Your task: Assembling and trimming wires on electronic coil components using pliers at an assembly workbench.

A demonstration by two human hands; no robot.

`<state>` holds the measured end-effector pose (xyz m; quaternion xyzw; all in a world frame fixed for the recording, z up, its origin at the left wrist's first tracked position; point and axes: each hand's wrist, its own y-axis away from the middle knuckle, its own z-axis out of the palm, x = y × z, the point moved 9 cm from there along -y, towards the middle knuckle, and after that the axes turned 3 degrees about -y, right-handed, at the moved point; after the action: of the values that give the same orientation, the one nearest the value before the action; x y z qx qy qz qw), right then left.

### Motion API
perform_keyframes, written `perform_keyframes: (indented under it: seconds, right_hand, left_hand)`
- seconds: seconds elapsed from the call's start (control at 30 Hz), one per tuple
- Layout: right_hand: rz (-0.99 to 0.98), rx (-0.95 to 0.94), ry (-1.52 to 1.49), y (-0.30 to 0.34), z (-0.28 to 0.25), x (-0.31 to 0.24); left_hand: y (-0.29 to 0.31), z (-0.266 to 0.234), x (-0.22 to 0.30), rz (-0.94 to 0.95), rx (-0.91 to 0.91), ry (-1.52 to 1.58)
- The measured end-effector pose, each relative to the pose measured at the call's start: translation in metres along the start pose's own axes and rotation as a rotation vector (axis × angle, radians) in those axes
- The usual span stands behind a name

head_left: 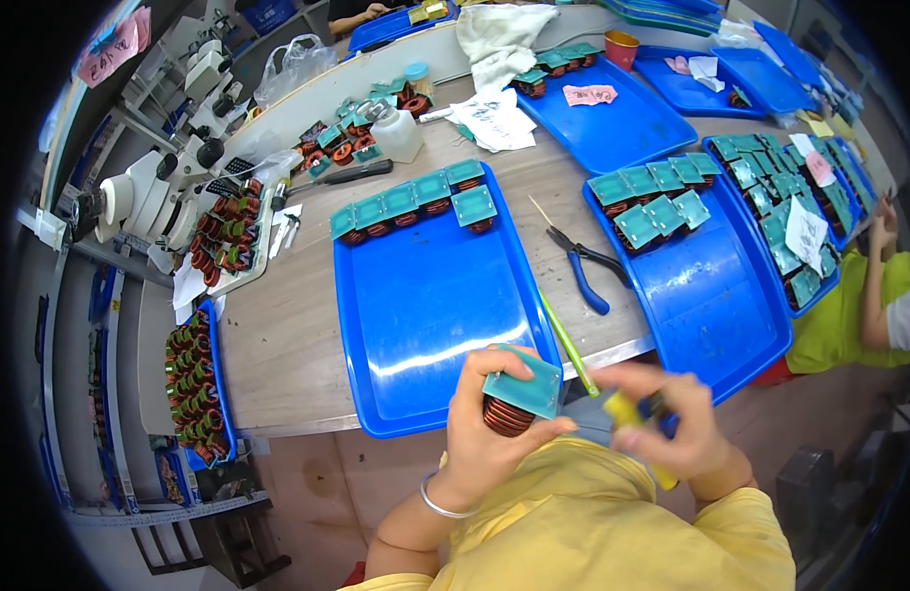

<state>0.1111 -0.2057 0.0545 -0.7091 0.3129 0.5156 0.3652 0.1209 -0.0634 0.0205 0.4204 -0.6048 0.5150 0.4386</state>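
A: Where is the green circuit board (540, 387), and which of the hands bears it?

B: The left hand (472, 419) grips it between thumb and fingers, with the copper-wound coil (507, 419) beneath the board, by the near right corner of the blue tray (435, 325).

A: And the right hand (693, 426)?

B: It is closed around a yellow-and-blue tool (624, 410), right of the board; blur hides the tool's exact kind.

A: What else occupies the tabletop (288, 364)?

B: Similar board-and-coil assemblies (401, 202) line the tray's far end. A slender light-green rod (567, 345) lies beside its right edge, near blue-and-black-handled pliers (586, 284).
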Motion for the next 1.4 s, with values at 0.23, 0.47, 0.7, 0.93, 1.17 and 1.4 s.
perform_keyframes:
  seconds: [0.23, 0.47, 0.7, 0.93, 1.17, 1.4]
  right_hand:
    - [0.204, 0.339, 0.042, -0.014, -0.026, 0.033]
    - [0.225, 0.429, 0.308, -0.026, -0.024, 0.068]
    - [0.249, 0.366, 0.07, -0.027, -0.013, 0.053]
    - [-0.016, 0.018, -0.099, -0.015, 0.017, -0.002]
    - [0.026, -0.17, -0.005, -0.015, 0.032, -0.003]
    - [-0.014, 0.416, 0.217, -0.04, -0.015, 0.018]
  left_hand:
    - [0.002, 0.014, -0.019, -0.319, 0.003, 0.679]
    - [0.01, 0.021, -0.017, -0.286, -0.179, 0.87]
    - [0.019, -0.01, -0.02, -0.282, 0.076, 0.658]
    - [0.018, -0.031, 0.023, 0.237, 0.048, 0.121]
    - [0.019, -0.029, 0.035, 0.319, 0.077, -0.04]
    - [0.025, -0.035, -0.001, -0.143, 0.14, 0.603]
